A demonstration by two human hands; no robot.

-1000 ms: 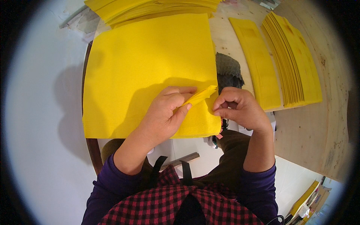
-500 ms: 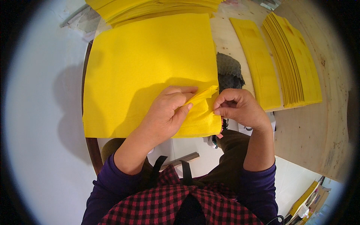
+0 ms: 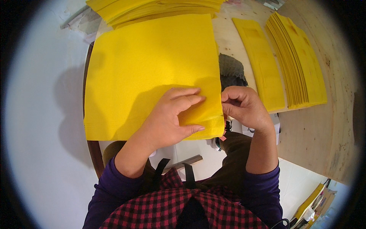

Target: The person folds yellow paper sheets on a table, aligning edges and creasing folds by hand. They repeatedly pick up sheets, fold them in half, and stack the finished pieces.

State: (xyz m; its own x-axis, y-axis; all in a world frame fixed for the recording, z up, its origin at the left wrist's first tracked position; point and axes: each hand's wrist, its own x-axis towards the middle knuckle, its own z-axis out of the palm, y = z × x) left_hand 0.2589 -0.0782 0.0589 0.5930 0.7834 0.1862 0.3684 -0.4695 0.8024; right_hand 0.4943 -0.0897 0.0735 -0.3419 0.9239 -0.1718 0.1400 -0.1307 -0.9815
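A large stack of yellow fabric sheets [image 3: 152, 53] lies in front of me over the table's near edge. My left hand [image 3: 171, 114] rests on the top sheet near its right side, thumb and fingers spread, holding nothing. At the right edge of the stack, my right hand [image 3: 244, 107] pinches the edge of a yellow sheet between thumb and curled fingers. Its fingertips partly hide the pinched edge.
More yellow sheets [image 3: 152, 11] are piled at the back. To the right, a folded yellow piece [image 3: 261, 65] and a thick folded yellow stack [image 3: 297, 61] lie on the wooden table [image 3: 320, 133]. A dark grey cloth [image 3: 231, 70] sits beside my right hand.
The sheet fold that my left thumb and fingers pinched has been let go and lies flatter. My left fingers have spread. My right hand has shifted slightly to the right and stays closed.
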